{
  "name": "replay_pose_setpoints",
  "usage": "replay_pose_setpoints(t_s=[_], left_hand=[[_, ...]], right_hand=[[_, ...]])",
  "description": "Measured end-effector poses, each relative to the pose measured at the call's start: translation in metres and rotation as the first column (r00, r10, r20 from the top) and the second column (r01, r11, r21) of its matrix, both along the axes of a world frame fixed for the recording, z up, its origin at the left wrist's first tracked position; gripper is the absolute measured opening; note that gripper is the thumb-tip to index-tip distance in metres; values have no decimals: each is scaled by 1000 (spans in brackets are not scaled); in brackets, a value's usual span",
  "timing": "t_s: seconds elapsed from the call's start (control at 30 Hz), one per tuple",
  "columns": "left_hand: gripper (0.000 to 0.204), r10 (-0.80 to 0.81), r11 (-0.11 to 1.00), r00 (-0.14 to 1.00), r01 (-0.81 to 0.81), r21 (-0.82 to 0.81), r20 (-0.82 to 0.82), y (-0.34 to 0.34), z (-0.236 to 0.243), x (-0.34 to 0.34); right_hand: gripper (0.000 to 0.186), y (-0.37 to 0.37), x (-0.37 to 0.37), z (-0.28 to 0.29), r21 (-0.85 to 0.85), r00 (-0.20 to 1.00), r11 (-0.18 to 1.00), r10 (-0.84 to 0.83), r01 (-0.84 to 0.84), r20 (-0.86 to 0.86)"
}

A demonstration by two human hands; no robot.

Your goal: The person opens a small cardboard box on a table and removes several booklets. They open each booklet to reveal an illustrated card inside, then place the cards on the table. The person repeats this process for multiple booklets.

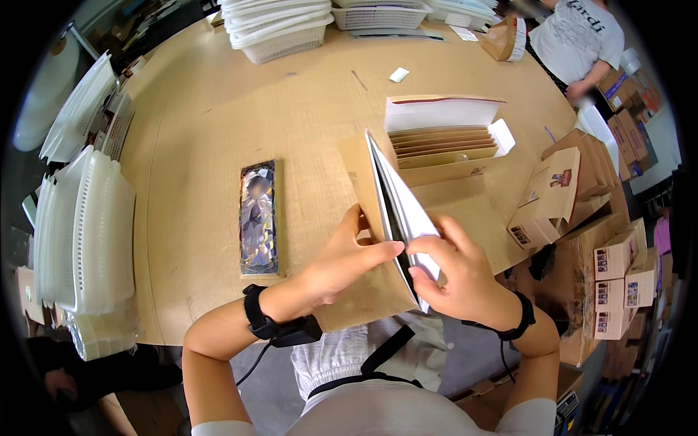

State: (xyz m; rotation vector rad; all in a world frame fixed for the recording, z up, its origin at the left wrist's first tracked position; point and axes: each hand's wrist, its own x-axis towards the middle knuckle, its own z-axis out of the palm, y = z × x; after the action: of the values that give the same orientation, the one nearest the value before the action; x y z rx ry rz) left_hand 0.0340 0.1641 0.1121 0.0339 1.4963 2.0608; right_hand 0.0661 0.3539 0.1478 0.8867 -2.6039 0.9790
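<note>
A flat folded carton (402, 190), brown outside and white inside, stands tilted on edge in front of me, its sides parted by a narrow dark gap. My left hand (338, 261) grips its brown left side, thumb over the edge at the gap. On the white panel at the right, my right hand (465, 280) has its fingers and thumb pinched. Left of the carton lies a long rectangular pack (259, 218) with a shiny, dark patterned face. Beyond my right hand sits an open box (436, 174) with a white inside and several brown cardboard dividers.
Stacked white plastic baskets stand along the table's left edge (87, 232) and far edge (280, 33). Small brown boxes (545, 192) crowd the right edge, with more boxes (618, 283) beyond. Another person (578, 40) is at the far right corner. A small white piece (398, 75) lies on the table (313, 109).
</note>
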Motion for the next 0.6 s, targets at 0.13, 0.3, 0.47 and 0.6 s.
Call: replay_pose_setpoints(t_s=[0.13, 0.3, 0.47, 0.6], left_hand=[[79, 2, 1000, 1000, -2, -13, -12, 0, -1, 4], [79, 48, 998, 995, -50, -26, -83, 7, -4, 8], [85, 63, 992, 992, -75, -104, -113, 10, -10, 8], [87, 52, 992, 997, -58, -109, -53, 11, -14, 11]], right_hand=[[27, -1, -1, -2, 48, 998, 997, -66, 67, -21], [29, -7, 4, -3, 170, 985, 971, -158, 167, -68], [27, -15, 1, -7, 150, 965, 968, -169, 201, -200], [22, -8, -4, -10, 155, 983, 977, -124, 144, -134]])
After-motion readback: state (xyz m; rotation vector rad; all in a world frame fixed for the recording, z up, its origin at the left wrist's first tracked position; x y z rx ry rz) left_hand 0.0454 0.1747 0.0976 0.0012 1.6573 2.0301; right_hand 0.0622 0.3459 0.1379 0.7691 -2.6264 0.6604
